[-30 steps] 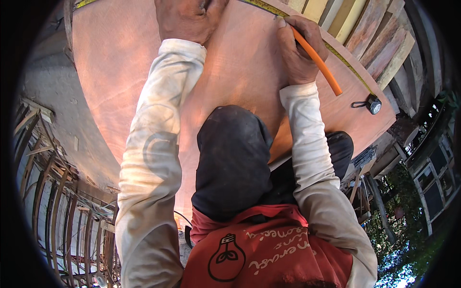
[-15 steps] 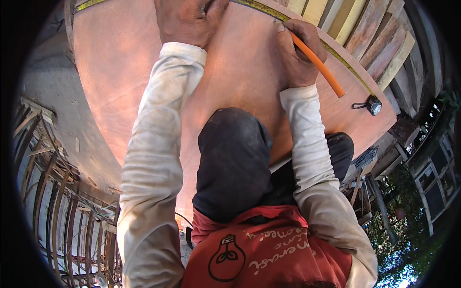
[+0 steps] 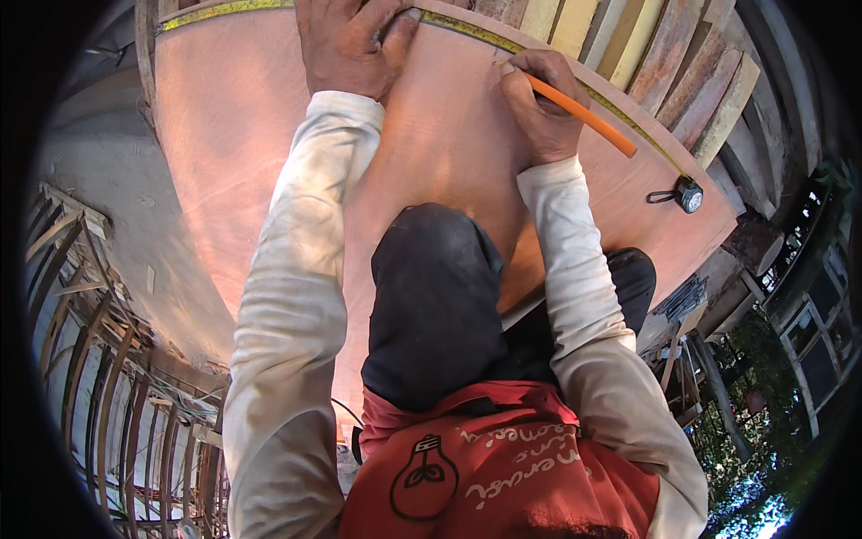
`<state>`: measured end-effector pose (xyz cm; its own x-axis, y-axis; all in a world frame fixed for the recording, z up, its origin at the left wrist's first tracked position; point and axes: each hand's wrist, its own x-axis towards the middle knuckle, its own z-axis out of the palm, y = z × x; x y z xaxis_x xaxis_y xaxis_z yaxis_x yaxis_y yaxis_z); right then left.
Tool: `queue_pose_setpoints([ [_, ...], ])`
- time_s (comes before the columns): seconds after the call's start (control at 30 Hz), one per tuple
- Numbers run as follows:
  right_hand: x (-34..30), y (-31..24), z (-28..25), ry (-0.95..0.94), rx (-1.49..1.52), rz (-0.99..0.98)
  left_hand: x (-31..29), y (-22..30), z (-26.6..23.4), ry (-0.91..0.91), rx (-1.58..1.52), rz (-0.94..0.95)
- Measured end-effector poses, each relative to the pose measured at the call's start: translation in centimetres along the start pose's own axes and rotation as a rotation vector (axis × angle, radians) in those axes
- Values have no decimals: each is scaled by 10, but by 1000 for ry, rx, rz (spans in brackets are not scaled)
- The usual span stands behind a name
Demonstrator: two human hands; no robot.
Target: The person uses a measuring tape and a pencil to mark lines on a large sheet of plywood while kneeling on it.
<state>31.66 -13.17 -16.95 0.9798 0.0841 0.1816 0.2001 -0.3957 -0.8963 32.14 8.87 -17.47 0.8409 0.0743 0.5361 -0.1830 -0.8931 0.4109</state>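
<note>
A reddish plywood sheet point(image 3: 449, 135) lies under both my hands. Along its far edge stretches a yellow tape measure blade point(image 3: 467, 31), running right to its small dark case point(image 3: 689, 194) with a loop strap. My left hand point(image 3: 350, 45) rests on the sheet at the top, thumb apart from the fingers and touching the blade; its fingertips are partly cut off by the picture's edge. My right hand point(image 3: 549, 108) is closed round an orange carpenter's pencil point(image 3: 588, 117), its point down on the plywood just below the blade. A short dark mark shows beside it.
Stacked wooden planks point(image 3: 620, 45) lie beyond the sheet's far right edge. My bent knee point(image 3: 435, 296) is over the sheet between my arms. Wooden slats point(image 3: 108, 386) stand at the lower left, and a window frame point(image 3: 813, 350) is at the far right.
The view has shifted slightly, showing more of my left hand and its spread thumb. My right hand and the pencil are slightly further left and lower down the sheet.
</note>
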Motion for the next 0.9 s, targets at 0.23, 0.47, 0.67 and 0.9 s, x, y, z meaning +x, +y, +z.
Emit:
queue_pose_setpoints([
  [0.23, 0, 4, -160, 48, -590, -71, -19, -6, -4, -85, 41, -93],
  [0.47, -52, 71, -296, -261, -742, 268, -5, -4, -12, -149, -2, -165],
  [0.67, -90, 69, -295, -322, -613, 169, -11, 20, -34, -143, -199, -427],
  [0.9, -138, -102, -236, -778, 35, 498, -121, 151, -154, 158, -817, -904],
])
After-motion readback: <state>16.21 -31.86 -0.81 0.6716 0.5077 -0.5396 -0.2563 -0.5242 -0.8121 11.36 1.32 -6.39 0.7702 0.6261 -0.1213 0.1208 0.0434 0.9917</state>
